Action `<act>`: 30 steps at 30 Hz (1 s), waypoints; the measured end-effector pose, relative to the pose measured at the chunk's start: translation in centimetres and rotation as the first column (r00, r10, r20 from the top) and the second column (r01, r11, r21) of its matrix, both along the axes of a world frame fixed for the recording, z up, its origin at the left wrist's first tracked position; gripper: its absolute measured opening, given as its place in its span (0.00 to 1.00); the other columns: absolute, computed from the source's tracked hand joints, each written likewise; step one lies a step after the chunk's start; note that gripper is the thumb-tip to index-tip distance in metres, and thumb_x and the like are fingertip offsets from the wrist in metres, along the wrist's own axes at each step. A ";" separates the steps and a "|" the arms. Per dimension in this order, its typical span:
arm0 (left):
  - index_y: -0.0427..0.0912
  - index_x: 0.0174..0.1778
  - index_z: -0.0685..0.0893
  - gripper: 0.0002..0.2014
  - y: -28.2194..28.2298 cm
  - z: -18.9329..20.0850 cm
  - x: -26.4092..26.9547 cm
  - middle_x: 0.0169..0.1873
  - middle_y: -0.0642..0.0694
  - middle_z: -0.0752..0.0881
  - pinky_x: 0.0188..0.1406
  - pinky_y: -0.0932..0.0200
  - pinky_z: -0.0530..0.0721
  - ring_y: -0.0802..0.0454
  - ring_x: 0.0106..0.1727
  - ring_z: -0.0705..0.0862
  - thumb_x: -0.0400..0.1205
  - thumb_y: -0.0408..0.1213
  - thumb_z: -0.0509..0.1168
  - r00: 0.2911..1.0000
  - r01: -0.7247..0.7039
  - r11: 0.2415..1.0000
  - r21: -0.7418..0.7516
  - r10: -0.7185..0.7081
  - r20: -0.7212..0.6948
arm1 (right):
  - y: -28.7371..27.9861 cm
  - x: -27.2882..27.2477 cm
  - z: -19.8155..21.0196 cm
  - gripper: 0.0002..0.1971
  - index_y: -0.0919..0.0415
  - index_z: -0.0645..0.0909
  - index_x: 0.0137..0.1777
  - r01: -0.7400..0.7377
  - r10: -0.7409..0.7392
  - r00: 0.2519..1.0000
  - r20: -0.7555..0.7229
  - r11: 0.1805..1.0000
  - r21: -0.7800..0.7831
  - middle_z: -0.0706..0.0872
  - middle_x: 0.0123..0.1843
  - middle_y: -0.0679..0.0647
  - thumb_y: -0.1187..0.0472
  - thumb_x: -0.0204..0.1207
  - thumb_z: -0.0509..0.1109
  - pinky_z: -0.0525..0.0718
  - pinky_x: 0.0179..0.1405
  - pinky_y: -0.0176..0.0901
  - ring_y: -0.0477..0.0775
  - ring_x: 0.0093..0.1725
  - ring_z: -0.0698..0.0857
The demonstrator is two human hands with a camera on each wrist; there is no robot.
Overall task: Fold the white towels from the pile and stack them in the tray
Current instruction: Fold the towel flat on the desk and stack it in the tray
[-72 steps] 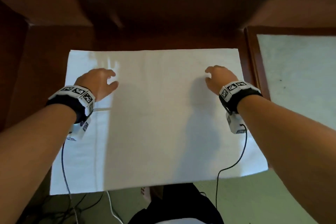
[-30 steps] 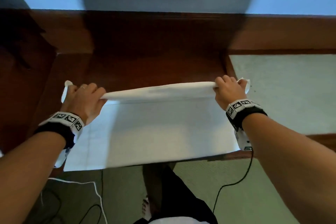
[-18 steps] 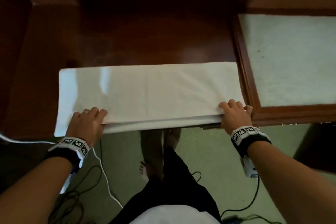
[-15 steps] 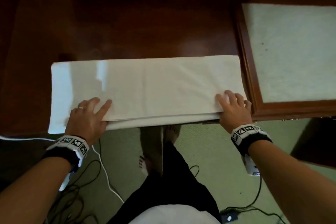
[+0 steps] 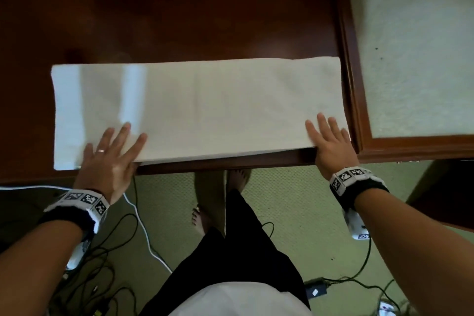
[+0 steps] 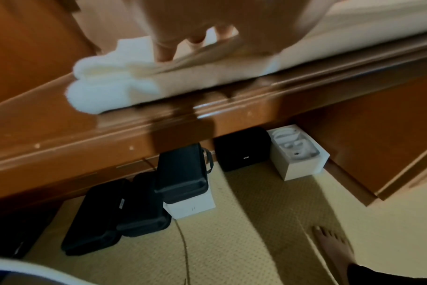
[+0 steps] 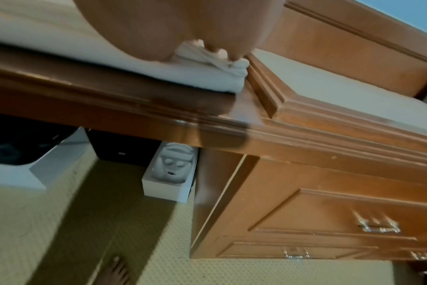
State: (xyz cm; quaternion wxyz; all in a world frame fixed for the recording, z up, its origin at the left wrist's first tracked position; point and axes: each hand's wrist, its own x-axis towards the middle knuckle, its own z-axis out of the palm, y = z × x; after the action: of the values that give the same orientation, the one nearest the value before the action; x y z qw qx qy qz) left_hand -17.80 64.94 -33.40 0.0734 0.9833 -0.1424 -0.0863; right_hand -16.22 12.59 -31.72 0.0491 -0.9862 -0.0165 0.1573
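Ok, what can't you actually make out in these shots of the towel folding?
- Pile of unfolded towels: outside every view.
- Tray: far and right sides cut off by the head view's edge.
- Left hand fingers: blurred in the left wrist view.
- Right hand fingertips: mostly hidden by the palm in the right wrist view.
- Towel layer count: edges blurred.

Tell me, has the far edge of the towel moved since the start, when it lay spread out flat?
Yes. The towel is now folded: its far edge lies at the desk's near edge, under both hands.
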 end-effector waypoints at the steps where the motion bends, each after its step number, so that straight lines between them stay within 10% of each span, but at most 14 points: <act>1: 0.55 0.87 0.65 0.43 0.1 0.0 0.0 0.88 0.42 0.57 0.69 0.16 0.66 0.27 0.84 0.61 0.77 0.28 0.74 1.000 0.000 1.000 0.001 0.000 0.010 | -0.1 0.0 0.1 0.45 0.49 0.57 0.87 0.021 -0.021 1.000 0.005 1.000 0.020 0.49 0.89 0.56 0.79 0.71 0.58 0.50 0.85 0.64 0.64 0.88 0.46; 8: 0.48 0.86 0.66 0.38 0.5 0.3 -0.5 0.86 0.36 0.63 0.71 0.22 0.69 0.26 0.82 0.65 0.78 0.32 0.69 1.000 0.015 1.000 0.009 -0.015 -0.015 | 1.3 0.3 0.7 0.44 0.53 0.55 0.87 0.059 -0.061 0.998 -0.020 0.995 -0.083 0.48 0.89 0.61 0.76 0.70 0.62 0.48 0.85 0.65 0.65 0.88 0.45; 14: 0.37 0.83 0.70 0.37 4.8 1.6 0.3 0.82 0.32 0.69 0.72 0.22 0.67 0.26 0.80 0.68 0.77 0.29 0.73 0.997 -0.076 0.991 0.109 0.076 0.001 | 10.9 1.6 0.3 0.31 0.61 0.69 0.81 -0.407 0.402 0.899 0.172 0.914 -0.009 0.65 0.84 0.67 0.65 0.75 0.65 0.65 0.79 0.71 0.71 0.83 0.64; 18: 0.44 0.84 0.69 0.40 7.5 1.9 -1.1 0.84 0.39 0.67 0.75 0.24 0.63 0.30 0.83 0.66 0.76 0.22 0.72 0.995 -0.057 0.993 0.106 0.065 -0.078 | 11.4 1.5 0.1 0.29 0.59 0.69 0.81 -0.437 0.430 0.898 0.095 0.897 0.064 0.67 0.83 0.64 0.67 0.77 0.56 0.72 0.74 0.70 0.72 0.81 0.66; 25: 0.44 0.83 0.70 0.35 4.0 3.3 0.2 0.84 0.38 0.67 0.81 0.31 0.59 0.35 0.84 0.66 0.83 0.60 0.48 0.980 -0.150 0.983 0.105 0.162 -0.115 | 13.9 2.1 1.2 0.22 0.62 0.81 0.68 -0.421 0.396 0.900 0.182 0.898 0.128 0.76 0.77 0.64 0.52 0.82 0.56 0.77 0.70 0.66 0.71 0.74 0.75; 30: 0.55 0.90 0.45 0.36 -0.3 1.8 3.3 0.90 0.46 0.42 0.85 0.33 0.54 0.40 0.89 0.49 0.86 0.66 0.33 0.985 -0.074 0.989 0.126 0.092 -0.144 | 18.0 3.5 0.2 0.31 0.44 0.43 0.87 -0.231 0.230 0.968 -0.105 0.973 -0.002 0.38 0.89 0.56 0.38 0.86 0.44 0.49 0.80 0.75 0.70 0.86 0.40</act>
State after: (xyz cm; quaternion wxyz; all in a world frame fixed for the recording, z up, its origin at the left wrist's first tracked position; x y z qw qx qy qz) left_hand -14.50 64.60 -31.59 0.0281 0.9818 -0.0898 -0.1651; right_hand -12.71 30.60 -31.51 0.0243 -0.9683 -0.1273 0.2133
